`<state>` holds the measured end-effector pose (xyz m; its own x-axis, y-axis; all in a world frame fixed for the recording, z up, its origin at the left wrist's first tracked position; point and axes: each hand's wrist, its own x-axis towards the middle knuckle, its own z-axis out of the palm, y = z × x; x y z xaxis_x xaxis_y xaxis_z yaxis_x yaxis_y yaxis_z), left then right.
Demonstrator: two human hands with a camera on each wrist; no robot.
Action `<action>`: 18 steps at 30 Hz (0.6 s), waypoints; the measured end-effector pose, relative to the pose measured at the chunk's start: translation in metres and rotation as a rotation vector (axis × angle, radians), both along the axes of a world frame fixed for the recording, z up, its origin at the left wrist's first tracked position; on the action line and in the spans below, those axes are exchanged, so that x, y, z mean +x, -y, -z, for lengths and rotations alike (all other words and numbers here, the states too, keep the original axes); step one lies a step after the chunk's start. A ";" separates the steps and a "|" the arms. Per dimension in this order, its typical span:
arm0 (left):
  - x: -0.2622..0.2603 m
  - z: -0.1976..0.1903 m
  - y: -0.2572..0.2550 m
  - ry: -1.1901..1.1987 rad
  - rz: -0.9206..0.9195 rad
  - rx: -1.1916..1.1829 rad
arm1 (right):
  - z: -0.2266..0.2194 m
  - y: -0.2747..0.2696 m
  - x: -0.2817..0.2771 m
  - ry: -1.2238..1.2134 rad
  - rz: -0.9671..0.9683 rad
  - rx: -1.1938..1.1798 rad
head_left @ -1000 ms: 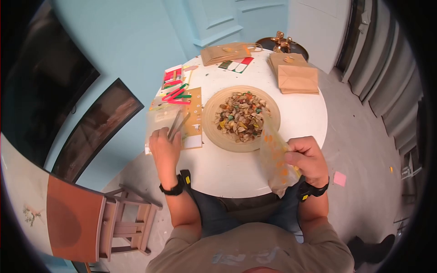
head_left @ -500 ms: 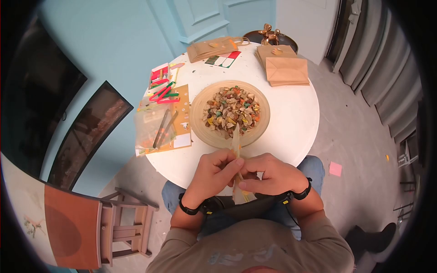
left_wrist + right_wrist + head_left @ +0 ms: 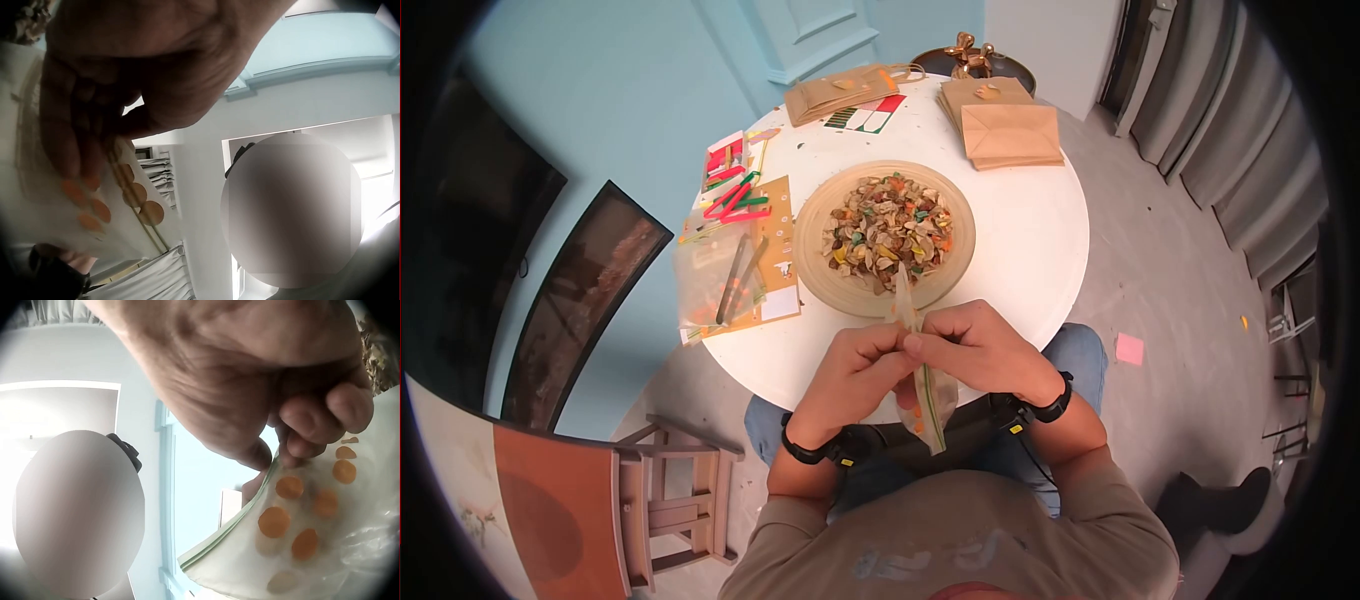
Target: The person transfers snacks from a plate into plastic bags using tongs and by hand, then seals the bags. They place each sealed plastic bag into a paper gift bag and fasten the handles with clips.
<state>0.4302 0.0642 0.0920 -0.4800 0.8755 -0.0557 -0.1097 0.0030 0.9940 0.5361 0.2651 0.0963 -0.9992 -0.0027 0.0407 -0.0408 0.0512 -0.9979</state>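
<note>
A translucent zip bag (image 3: 936,405) with orange dots is held upright between both hands, over the table's front edge. My left hand (image 3: 850,375) pinches it from the left, and my right hand (image 3: 990,352) pinches its zip edge from the right, the thumbs close together. In the left wrist view the left hand (image 3: 144,62) has its fingers on the bag (image 3: 56,212). The right wrist view shows the right hand (image 3: 250,381) gripping beside the green zip strip of the bag (image 3: 325,550). Just beyond lies a round plate (image 3: 815,270) heaped with dried pieces (image 3: 890,225).
Tweezers (image 3: 735,280) lie on a clear bag (image 3: 700,270) at the table's left, near red and green strips (image 3: 735,200). Brown paper bags (image 3: 1012,135) sit at the back right, others (image 3: 840,95) at the back left. A wooden stool (image 3: 685,500) stands left of the table.
The left hand has left the tweezers and come over to the bag, which the right hand has brought to the middle. Since then the bag has turned, showing its zip strip.
</note>
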 end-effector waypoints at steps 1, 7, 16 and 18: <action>0.000 0.001 0.000 0.003 0.004 -0.006 | -0.002 -0.002 0.000 0.012 -0.029 0.009; -0.005 0.000 0.005 -0.021 0.046 0.010 | 0.008 -0.004 -0.001 0.020 -0.065 0.023; 0.000 -0.003 0.005 -0.048 0.042 -0.004 | -0.001 -0.003 0.004 0.027 -0.101 0.067; -0.001 -0.004 0.006 -0.043 0.050 -0.010 | -0.002 -0.004 0.005 0.016 -0.111 0.113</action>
